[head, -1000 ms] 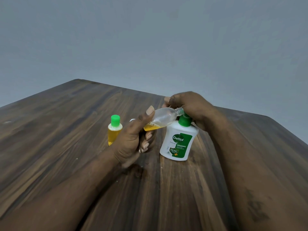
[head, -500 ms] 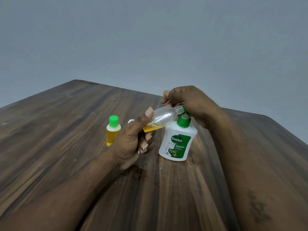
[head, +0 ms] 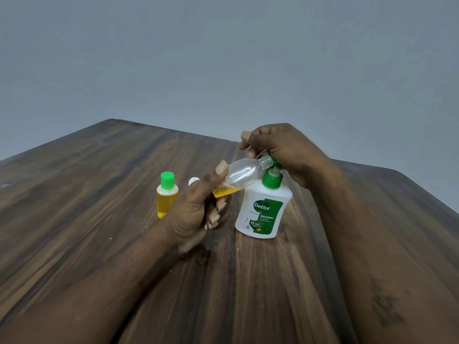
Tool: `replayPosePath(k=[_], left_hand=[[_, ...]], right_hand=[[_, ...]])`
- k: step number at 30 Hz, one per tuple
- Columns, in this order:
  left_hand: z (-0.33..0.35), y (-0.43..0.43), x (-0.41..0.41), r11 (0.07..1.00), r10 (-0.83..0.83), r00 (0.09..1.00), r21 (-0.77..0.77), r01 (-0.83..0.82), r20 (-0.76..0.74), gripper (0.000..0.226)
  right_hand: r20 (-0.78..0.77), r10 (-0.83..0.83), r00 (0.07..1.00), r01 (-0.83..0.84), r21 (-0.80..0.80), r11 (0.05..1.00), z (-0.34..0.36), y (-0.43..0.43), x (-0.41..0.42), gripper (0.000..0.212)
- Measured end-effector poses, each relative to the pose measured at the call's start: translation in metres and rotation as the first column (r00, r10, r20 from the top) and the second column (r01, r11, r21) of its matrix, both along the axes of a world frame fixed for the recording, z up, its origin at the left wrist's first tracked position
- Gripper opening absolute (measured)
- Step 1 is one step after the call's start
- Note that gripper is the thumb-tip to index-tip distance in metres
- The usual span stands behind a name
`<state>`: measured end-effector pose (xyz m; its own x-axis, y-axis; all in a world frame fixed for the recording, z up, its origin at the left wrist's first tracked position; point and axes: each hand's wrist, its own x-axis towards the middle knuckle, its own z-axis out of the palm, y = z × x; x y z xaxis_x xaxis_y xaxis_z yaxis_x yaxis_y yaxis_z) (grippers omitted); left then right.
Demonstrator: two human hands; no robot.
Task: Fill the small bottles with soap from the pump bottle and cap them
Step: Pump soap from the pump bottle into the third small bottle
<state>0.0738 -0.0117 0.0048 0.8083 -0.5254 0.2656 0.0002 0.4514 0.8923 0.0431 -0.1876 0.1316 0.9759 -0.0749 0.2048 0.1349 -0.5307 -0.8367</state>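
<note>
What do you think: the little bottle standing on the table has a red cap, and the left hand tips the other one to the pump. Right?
Not quite: in the head view its cap is green, not red. The left hand does tip the other bottle to the pump.

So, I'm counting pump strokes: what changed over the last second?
The right hand lifted, and the pump head under it rose from pressed-down, baring its stem. The left hand holds the small bottle tilted against the pump as before; pump bottle and capped bottle stayed put.
</note>
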Motion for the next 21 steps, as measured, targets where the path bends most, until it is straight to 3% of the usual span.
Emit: replayPosePath(k=[8,16,21], left_hand=[[-0.001,0.003,0.004,0.999,0.021,1.000,0.032,-0.021,0.013,0.052],[-0.005,0.001,0.005,0.999,0.031,1.000,0.025,-0.031,0.002,0.055],[-0.002,0.002,0.003,1.000,0.025,0.999,0.009,-0.025,-0.023,0.045]], right_hand=[[-0.201,-0.053,0.978,0.071,0.081,0.994,-0.013,0.002,0.003,0.030],[-0.030,-0.001,1.000,0.001,-0.001,1.000,-0.001,-0.002,0.001,0.029],[-0.098,0.043,0.994,-0.036,0.069,0.997,-0.005,0.001,0.001,0.025]])
